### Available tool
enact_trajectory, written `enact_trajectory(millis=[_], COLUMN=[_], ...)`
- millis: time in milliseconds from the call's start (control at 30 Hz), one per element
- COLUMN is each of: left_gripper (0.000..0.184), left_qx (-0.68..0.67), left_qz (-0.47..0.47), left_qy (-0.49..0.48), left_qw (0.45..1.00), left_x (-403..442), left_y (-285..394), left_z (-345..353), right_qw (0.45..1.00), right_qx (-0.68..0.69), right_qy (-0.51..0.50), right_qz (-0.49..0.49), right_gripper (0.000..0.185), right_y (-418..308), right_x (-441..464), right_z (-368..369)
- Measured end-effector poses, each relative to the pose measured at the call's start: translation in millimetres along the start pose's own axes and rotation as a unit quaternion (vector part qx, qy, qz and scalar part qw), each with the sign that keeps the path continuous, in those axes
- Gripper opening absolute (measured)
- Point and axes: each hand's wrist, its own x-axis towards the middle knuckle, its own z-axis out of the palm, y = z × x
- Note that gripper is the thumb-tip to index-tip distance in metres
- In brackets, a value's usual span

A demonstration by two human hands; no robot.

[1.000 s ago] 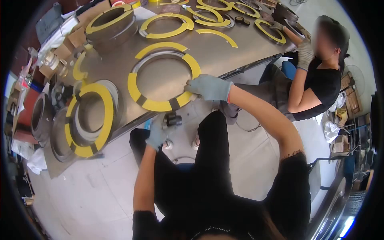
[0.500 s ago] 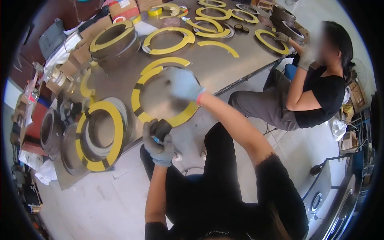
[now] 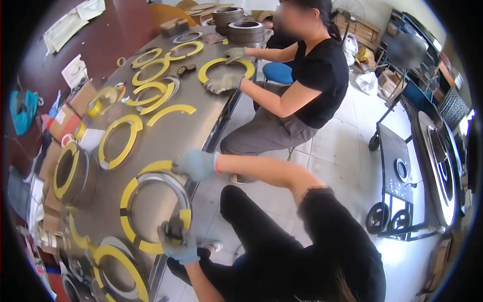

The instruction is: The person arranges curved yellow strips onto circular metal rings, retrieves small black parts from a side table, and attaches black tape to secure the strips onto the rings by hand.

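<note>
My left hand (image 3: 180,245), in a grey-blue glove, is closed around a dark roll (image 3: 174,229) that looks like black tape, at the ring's near edge. The ring (image 3: 129,194) lies on the table, with yellow arc pieces joined by black strips and bare grey metal showing at its upper right. My right hand (image 3: 197,164), gloved too, is at the ring's far right edge. Its blurred fingertips are beside the end of a yellow arc piece (image 3: 155,166); whether they grip it cannot be made out.
More yellow-faced rings, such as one ring (image 3: 121,141), and a loose yellow arc (image 3: 171,113) lie on the metal table (image 3: 176,138). Two black rolls (image 3: 186,70) rest farther back. A co-worker (image 3: 322,85) sits to the right, gloved hands on another ring (image 3: 246,65). A wheeled cart (image 3: 390,151) stands at right.
The view has swung to the right. My right hand has moved from over the ring's middle to its far right edge. The co-worker's raised hand has come down to their ring.
</note>
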Motion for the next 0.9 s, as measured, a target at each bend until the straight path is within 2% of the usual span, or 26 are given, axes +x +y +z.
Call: enact_trajectory(millis=[33, 67, 100, 133, 167, 233, 333, 400, 433, 500, 533, 567, 600, 633, 700, 800, 900], left_gripper=[0.072, 0.073, 0.074, 0.072, 0.071, 0.069, 0.069, 0.065, 0.064, 0.061, 0.06, 0.06, 0.059, 0.059, 0.062, 0.063, 0.065], left_qx=[0.015, -0.018, -0.049, -0.021, -0.08, -0.051, -0.112, -0.022, 0.009, -0.098, -0.025, -0.003, 0.019, -0.014, 0.035, -0.042, 0.029], left_qz=[0.035, 0.013, -0.011, 0.051, 0.041, 0.033, -0.013, 0.028, 0.03, -0.083, -0.053, -0.039, -0.026, -0.018, 0.014, 0.017, 0.073], left_qy=[-0.004, -0.012, -0.019, 0.006, -0.025, -0.001, -0.066, -0.029, -0.026, 0.018, -0.033, -0.026, -0.018, 0.049, 0.014, -0.028, 0.001], left_qw=[0.999, 1.0, 0.999, 0.998, 0.996, 0.998, 0.991, 0.999, 0.999, 0.992, 0.998, 0.999, 0.999, 0.999, 0.999, 0.999, 0.997], left_x=[-5, -5, -5, -3, 2, 11, 7, 1, 7, -3, -5, -2, 1, 3, 13, 14, 18], left_y=[-9, -13, -18, -35, -44, -43, -31, -28, -15, -33, -50, -56, -62, -58, -60, -52, -53], left_z=[-8, -15, -21, -26, -32, -38, -34, -23, -18, -7, -15, -20, -25, -24, -42, -54, -48], right_qw=[1.0, 1.0, 0.999, 0.996, 0.991, 0.997, 0.996, 0.991, 0.993, 0.993, 0.991, 0.988, 0.984, 0.98, 0.984, 0.977, 0.978], right_qx=[-0.013, -0.023, -0.014, -0.005, 0.003, -0.032, -0.042, -0.008, -0.007, 0.009, 0.009, 0.011, 0.01, 0.008, -0.071, -0.037, -0.055], right_qy=[-0.007, -0.017, -0.046, -0.076, -0.106, -0.069, -0.032, -0.006, -0.014, -0.042, -0.018, 0.007, 0.022, 0.038, -0.026, -0.001, -0.087], right_qz=[-0.004, -0.011, 0.021, 0.053, 0.083, -0.002, -0.078, -0.134, -0.121, -0.112, -0.133, -0.156, -0.178, -0.196, -0.164, -0.21, -0.184], right_gripper=[0.044, 0.046, 0.048, 0.05, 0.052, 0.054, 0.053, 0.052, 0.052, 0.052, 0.053, 0.055, 0.048, 0.043, 0.046, 0.047, 0.047], right_y=[-18, -28, -28, -30, -32, -23, -14, -9, -5, 5, 14, 24, 23, 14, -12, -19, -21], right_x=[-19, -29, -29, -29, -30, -33, -33, -35, -38, -39, -36, -33, -33, -38, -39, -29, -17], right_z=[-13, -19, -17, -15, -13, -14, -18, -22, -25, -21, -9, 2, 2, -4, -19, -25, -27])
